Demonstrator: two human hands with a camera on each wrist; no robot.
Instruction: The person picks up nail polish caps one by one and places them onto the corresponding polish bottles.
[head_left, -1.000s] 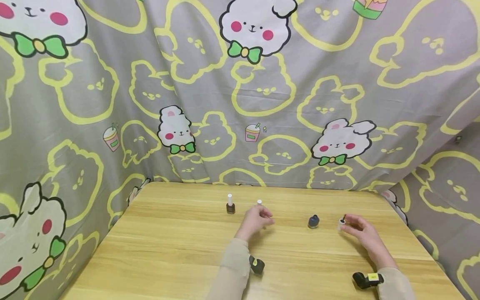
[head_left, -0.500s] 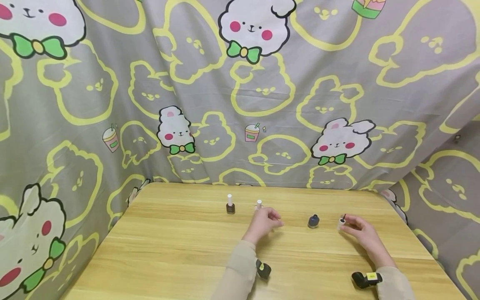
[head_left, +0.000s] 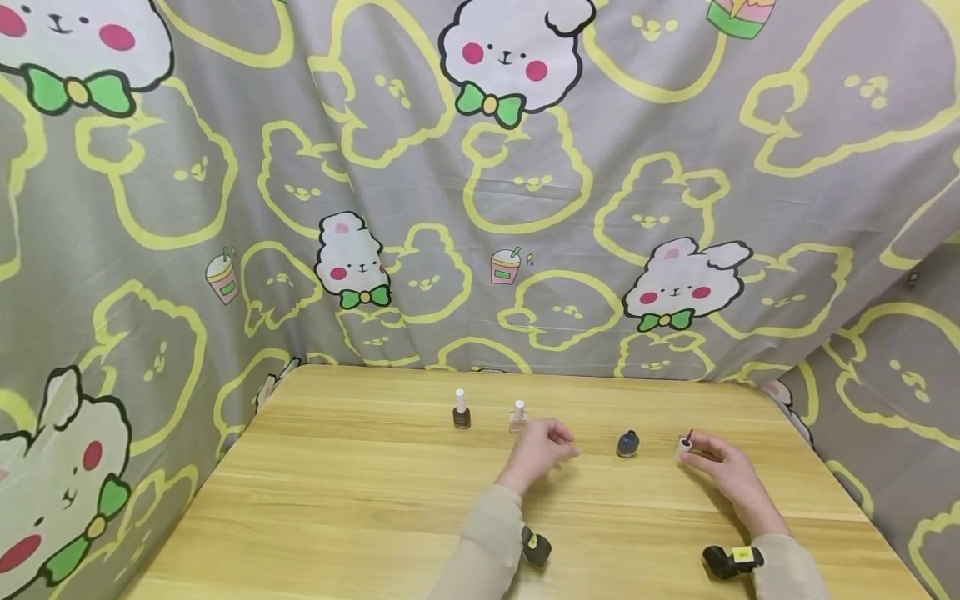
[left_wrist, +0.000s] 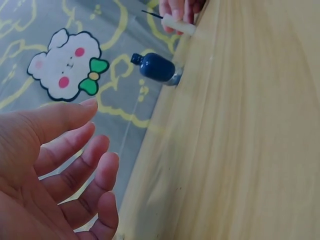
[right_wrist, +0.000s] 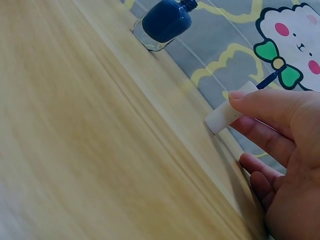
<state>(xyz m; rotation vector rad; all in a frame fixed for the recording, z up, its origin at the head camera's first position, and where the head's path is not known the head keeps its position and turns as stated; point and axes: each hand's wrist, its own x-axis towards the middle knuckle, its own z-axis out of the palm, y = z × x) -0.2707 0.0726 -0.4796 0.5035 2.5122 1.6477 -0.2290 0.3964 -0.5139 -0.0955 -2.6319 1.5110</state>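
My right hand (head_left: pixel 726 468) pinches a white nail polish cap (right_wrist: pixel 223 116) between thumb and fingers. The cap stands with its flat end down on the table, and its dark-coated brush (right_wrist: pixel 269 80) points up. To the left of it an uncapped bottle of dark blue nail polish (head_left: pixel 627 445) stands upright, apart from both hands. My left hand (head_left: pixel 538 452) hovers over the table left of that bottle, fingers loosely bent, holding nothing. Just behind the left hand is a clear nail polish bottle (head_left: pixel 518 419) with a white cap, its lower part partly hidden.
A dark brown nail polish bottle (head_left: pixel 461 417) with a white cap stands farther left. The wooden table (head_left: pixel 337 483) meets a grey patterned curtain (head_left: pixel 420 192) at its back edge. Black wrist cameras sit on both sleeves.
My left hand has moved right, away from the clear bottle and toward the blue one, uncovering more of the clear bottle. My right hand keeps the cap in the same spot.
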